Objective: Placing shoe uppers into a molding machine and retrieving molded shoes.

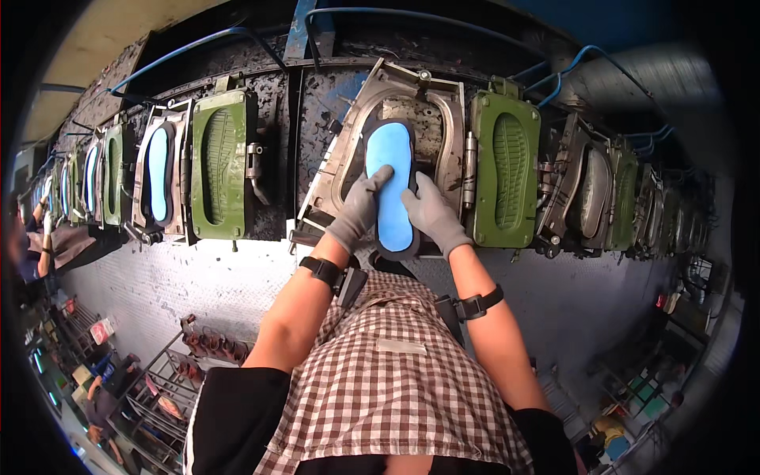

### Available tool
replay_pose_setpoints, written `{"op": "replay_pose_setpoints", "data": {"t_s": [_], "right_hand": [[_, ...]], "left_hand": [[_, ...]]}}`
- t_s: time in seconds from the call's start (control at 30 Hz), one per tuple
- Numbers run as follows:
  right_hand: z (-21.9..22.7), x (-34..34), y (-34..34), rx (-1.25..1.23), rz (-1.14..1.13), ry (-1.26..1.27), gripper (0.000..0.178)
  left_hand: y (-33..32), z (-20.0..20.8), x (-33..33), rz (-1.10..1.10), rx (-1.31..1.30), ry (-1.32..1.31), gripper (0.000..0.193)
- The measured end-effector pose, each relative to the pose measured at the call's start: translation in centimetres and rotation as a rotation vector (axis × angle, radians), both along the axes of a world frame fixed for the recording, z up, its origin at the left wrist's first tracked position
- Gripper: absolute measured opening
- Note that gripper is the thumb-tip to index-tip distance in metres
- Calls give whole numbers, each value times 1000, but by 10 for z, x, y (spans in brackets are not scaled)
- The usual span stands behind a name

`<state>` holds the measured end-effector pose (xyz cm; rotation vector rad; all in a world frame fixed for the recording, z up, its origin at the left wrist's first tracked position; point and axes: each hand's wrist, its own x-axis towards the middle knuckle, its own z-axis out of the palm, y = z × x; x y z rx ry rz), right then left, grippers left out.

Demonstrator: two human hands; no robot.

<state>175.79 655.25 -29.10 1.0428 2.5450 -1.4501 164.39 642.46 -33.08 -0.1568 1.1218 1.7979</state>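
Observation:
Both my hands, in grey gloves, hold a light blue insole [393,186] with a dark border around it. My left hand [360,207] grips its left edge, the thumb lying on the blue face. On the opposite edge is my right hand [434,212], its thumb also pressed against the blue face. My fingers underneath are hidden. Behind the insole, an opened metal sole mould [339,162] shows its bare inner surface, and the insole covers part of it. Hinged to its right is a green mould half [507,170] with a ridged sole-shaped hollow.
Another blue insole [160,174] lies in a mould to the left, beside a green mould half [224,162]. More moulds line the bench both ways. Blue pipes [427,14] run above. Another person [39,245] stands far left; a rack [154,380] with shoes is lower left.

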Motion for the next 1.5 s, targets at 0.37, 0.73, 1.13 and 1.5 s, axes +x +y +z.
{"op": "replay_pose_setpoints", "data": {"t_s": [0.37,0.73,1.13,1.5], "right_hand": [[-5,-5,26,256,-137,279,49],[-8,-2,40,-193,-42,392,52],[-5,53,12,186,658,419,28],[-38,146,-93,-121,1341,258,36]], "left_hand": [[76,1,-21,-47,-9,167,51],[33,41,34,-41,-124,819,83],[-195,15,270,161,-974,633,64],[-271,-41,649,1075,-1168,23,54]]}}
